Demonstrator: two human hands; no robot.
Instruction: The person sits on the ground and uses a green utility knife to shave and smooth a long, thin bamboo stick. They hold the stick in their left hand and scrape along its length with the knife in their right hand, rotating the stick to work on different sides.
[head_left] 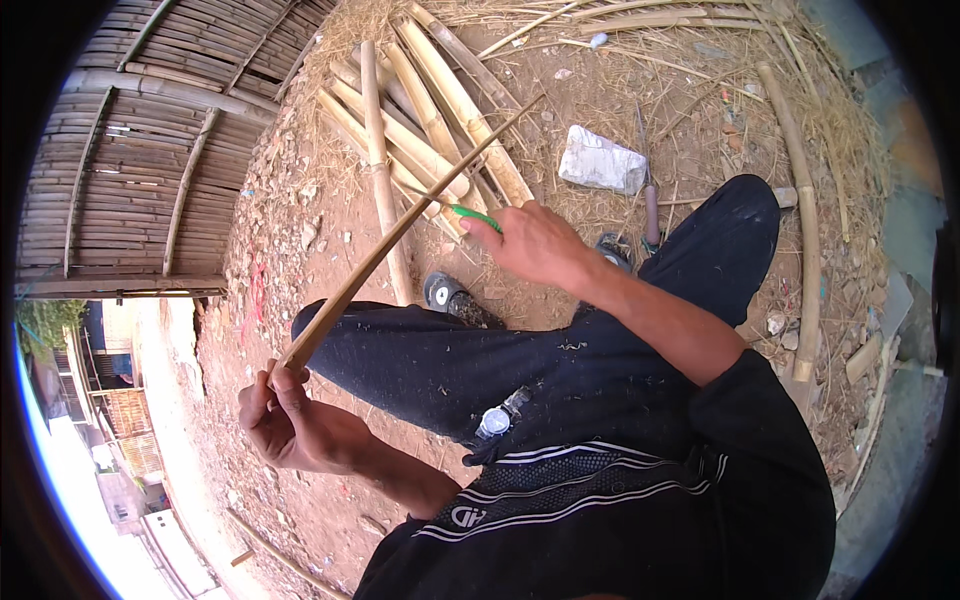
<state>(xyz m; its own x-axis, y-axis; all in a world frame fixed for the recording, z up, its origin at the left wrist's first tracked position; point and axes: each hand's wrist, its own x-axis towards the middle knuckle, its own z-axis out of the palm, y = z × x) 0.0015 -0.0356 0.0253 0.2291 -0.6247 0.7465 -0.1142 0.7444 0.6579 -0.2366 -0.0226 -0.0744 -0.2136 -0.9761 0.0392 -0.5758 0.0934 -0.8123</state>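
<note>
My left hand (305,425) is closed round the near end of a long, tapering bamboo strip (375,258). The strip slants up and away to the right over my lap, its thin far end in the air. My right hand (540,245) grips the green handle of a knife (475,215). The knife's thin blade points left and meets or crosses the strip about midway; whether it touches the strip I cannot tell.
Split bamboo pieces (430,110) lie piled ahead, crossed by a bamboo pole (378,170). A whitish stone block (602,160) sits beside a tool with a brownish handle (652,215). Another pole (805,250) lies at right; a bamboo wall (150,180) stands at left. A watch (493,422) rests on my lap.
</note>
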